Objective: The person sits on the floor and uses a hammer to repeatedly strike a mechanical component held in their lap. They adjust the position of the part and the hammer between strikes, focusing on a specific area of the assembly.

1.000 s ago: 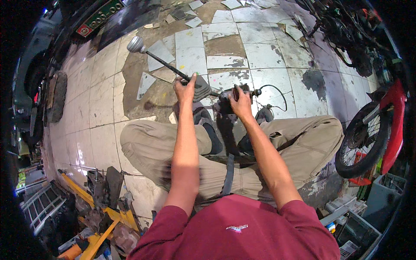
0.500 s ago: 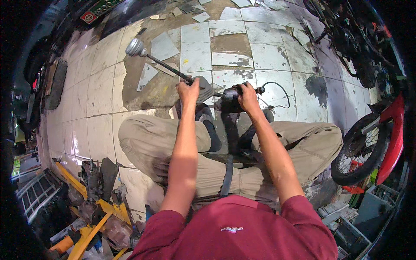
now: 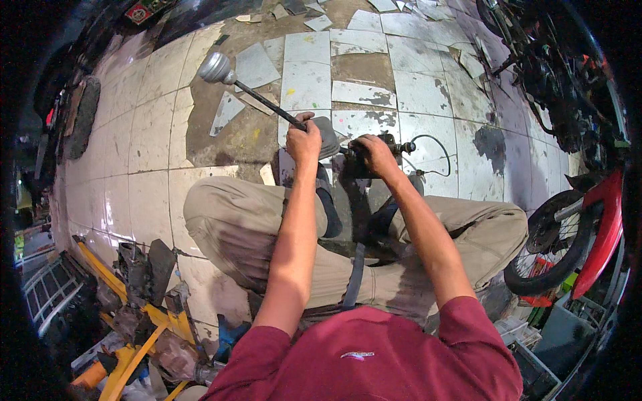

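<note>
A long black metal shaft (image 3: 271, 105) slants across in front of me, with a ridged silver-grey bulb-shaped end (image 3: 217, 68) up at the far left. My left hand (image 3: 304, 141) is closed round the shaft. Just right of that hand, a grey flared piece like a rubber boot (image 3: 326, 138) surrounds the shaft. My right hand (image 3: 376, 155) curls over a dark housing (image 3: 356, 165) at the shaft's right end, its fingers partly hidden. A thin black cable (image 3: 447, 148) loops out on the right, beside a dark knob-like part (image 3: 408, 147).
Cracked, loose floor tiles (image 3: 364, 93) lie ahead, with bare patches between. A motorcycle wheel (image 3: 555, 247) and red fender (image 3: 598, 234) stand at right, above grey crates (image 3: 568, 334). Yellow metal stands (image 3: 134, 361) and greasy parts crowd the lower left. My bent legs (image 3: 234, 214) frame the workspace.
My left hand and the shaft have shifted slightly right. My right hand has moved a little left and lower on the dark housing, and its fingers have turned.
</note>
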`<state>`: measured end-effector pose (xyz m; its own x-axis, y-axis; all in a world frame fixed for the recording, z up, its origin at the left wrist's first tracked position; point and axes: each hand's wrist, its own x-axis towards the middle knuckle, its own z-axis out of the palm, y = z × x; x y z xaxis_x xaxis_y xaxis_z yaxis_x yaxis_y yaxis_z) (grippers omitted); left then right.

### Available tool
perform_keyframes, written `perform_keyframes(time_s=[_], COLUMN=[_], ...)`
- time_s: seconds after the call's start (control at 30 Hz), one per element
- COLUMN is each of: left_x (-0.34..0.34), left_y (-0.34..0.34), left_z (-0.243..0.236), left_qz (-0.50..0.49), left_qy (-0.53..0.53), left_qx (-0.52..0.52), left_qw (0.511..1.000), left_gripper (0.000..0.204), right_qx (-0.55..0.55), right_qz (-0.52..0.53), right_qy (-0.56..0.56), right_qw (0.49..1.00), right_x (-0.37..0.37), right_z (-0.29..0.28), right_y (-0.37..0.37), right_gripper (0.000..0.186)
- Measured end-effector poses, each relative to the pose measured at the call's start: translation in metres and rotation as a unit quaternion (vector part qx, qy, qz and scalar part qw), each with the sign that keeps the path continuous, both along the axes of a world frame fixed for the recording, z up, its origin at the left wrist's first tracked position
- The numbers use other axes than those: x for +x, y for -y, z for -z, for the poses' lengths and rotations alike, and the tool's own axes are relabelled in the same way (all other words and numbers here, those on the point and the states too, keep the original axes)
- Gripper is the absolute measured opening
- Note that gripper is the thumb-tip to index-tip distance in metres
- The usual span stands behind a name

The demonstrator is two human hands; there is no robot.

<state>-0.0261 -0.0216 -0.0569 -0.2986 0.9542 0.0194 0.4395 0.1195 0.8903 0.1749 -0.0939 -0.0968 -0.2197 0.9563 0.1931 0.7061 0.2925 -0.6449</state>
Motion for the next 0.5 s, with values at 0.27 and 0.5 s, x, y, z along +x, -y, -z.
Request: perform_keyframes(time_s=[0.27, 0.5], left_x=[0.007, 0.0], left_y=[0.003, -0.006], left_z=[-0.002, -0.003], left_qz=[-0.044, 0.036], left_qy=[-0.017, 0.094], left_qx=[0.022, 0.067], left_qw=[0.999, 0.993], left_gripper=[0.017, 0.017], right_qx=[-0.06, -0.067], right_qz=[-0.036, -0.037], right_qy=[-0.012, 0.048], right_qw=[0.997, 0.996], right_x=[0.013, 0.012], right_z=[-0.009, -0.004], right_y=[-0.001, -0.007], right_gripper=[0.04, 0.035])
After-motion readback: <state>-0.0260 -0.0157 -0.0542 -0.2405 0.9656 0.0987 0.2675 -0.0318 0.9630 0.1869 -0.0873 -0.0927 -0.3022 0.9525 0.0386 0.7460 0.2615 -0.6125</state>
